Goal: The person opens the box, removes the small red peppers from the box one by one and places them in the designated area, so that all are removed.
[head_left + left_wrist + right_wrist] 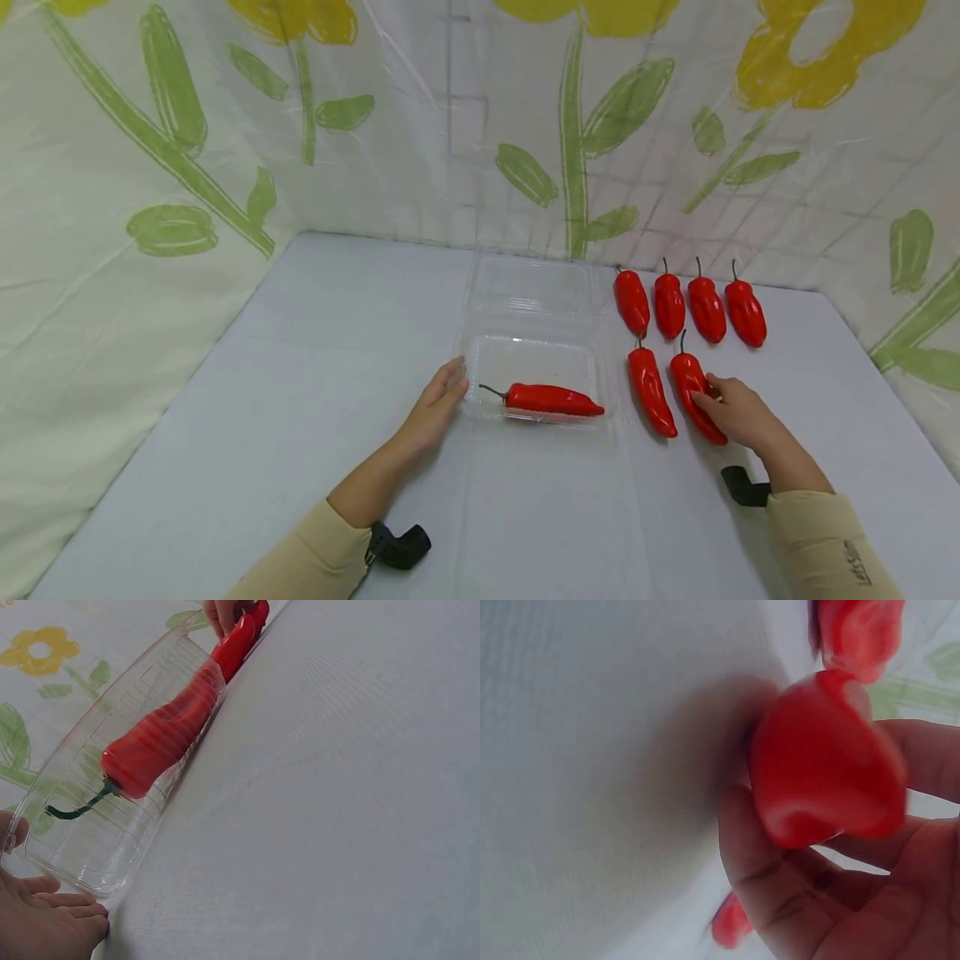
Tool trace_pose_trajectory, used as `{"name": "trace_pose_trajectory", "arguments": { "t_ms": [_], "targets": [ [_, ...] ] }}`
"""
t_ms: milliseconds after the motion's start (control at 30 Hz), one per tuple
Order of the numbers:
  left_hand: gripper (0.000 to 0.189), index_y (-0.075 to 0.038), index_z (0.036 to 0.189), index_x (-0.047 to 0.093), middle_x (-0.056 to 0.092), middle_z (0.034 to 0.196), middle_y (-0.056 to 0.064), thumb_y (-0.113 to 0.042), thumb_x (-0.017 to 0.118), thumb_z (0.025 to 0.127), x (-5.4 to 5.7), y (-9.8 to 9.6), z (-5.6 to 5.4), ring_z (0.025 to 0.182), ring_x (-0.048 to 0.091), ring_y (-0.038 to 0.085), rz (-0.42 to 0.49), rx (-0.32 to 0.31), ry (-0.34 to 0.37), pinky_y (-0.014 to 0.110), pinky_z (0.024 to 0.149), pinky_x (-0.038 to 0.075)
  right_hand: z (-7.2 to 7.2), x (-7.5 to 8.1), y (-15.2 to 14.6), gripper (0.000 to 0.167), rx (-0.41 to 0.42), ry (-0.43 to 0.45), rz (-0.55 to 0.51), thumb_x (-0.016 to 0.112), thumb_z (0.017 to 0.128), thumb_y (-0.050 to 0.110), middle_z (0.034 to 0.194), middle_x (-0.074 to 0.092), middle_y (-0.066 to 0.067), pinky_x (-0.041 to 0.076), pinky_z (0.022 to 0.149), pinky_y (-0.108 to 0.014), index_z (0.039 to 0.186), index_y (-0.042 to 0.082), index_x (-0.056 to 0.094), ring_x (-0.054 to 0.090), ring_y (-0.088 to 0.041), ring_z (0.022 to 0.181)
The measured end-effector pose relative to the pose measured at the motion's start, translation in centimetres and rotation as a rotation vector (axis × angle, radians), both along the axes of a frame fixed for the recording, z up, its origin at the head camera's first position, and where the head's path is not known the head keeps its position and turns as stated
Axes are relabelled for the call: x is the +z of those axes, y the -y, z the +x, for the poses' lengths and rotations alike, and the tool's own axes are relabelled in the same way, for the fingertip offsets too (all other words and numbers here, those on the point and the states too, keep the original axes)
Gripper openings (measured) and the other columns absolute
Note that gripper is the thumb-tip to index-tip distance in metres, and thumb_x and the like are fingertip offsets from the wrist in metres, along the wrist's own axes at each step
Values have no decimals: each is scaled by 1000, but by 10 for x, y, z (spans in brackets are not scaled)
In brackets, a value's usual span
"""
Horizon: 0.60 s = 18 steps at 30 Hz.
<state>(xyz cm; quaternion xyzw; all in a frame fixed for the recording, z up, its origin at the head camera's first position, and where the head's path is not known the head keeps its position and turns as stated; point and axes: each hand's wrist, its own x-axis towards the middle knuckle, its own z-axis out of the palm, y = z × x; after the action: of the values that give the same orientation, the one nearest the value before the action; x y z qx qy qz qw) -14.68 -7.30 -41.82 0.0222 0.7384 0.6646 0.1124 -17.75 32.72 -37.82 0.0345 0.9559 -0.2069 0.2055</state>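
Note:
A clear plastic clamshell box [540, 357] lies unfolded on the table, its lid [536, 283] folded back toward the wall. One red pepper [551, 399] lies crosswise along the near side of the box, green stem pointing left. At the box's left wall rests my left hand [433, 404], thumb by the rim and fingers [64, 904] extended alongside. My right hand [742, 410] holds another red pepper [688, 385] at the right, thumb and fingers around its body. The right wrist view shows that pepper's rounded lower end [821, 769] between thumb and fingers.
Just left of the held pepper lies another red pepper [651, 390]. Several more peppers [707, 308] form a row behind, stems toward the wall. A flower-printed plastic sheet [405, 150] hangs at the table's back edge. The table [315, 350] has a pale cover.

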Motion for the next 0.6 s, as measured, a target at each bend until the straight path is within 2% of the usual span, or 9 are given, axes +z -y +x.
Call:
{"name": "trace_pose_trajectory", "arguments": {
  "t_ms": [267,467,600],
  "targets": [
    [51,-1,145,23,24,152,22,-19,38,100,0,0,0,142,19,34,-3,-1,-7,49,116,17,-1,4,-3,73,-22,2,37,50,93,35,111,49,-36,57,71,-39,134,-21,26,51,-38,93],
    [51,0,145,23,23,151,23,-18,38,100,0,0,0,142,19,35,-1,4,-11,49,116,16,-2,1,-5,74,-29,-2,13,60,87,39,100,55,-26,53,63,-29,129,-17,38,53,-28,85],
    [51,-1,146,22,22,152,22,-19,37,100,0,0,-1,142,18,34,-14,0,-6,49,116,16,-1,0,-2,72,-30,14,7,60,87,41,97,56,-22,52,61,-27,128,-15,41,53,-24,83]
  ]
}}
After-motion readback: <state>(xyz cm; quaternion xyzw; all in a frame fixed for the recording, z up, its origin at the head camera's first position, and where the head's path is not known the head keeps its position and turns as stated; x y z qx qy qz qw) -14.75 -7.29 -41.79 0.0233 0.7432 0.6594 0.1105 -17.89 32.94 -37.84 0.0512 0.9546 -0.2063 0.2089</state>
